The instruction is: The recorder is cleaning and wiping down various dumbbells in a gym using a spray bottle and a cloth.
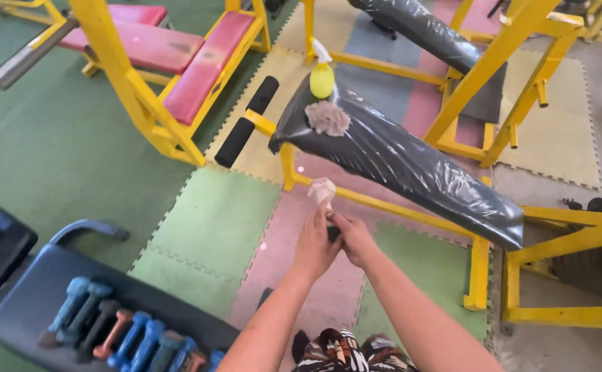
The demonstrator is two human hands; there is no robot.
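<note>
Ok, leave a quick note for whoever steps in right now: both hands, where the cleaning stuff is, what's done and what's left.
Left hand and right hand are pressed together in front of the person, gripping a pale wad of cloth or tissue that sticks up above the fingers.
The yellow spray bottle and a brownish rag sit on the plastic-wrapped black bench.
Neither hand touches the bench; whether it has been wiped cannot be told.

Glossy plastic-wrapped black bench pad (411, 162), fuzzy cloth rag (328, 118), painted yellow metal frame (480, 275), matt foam mats (211, 227)
</note>
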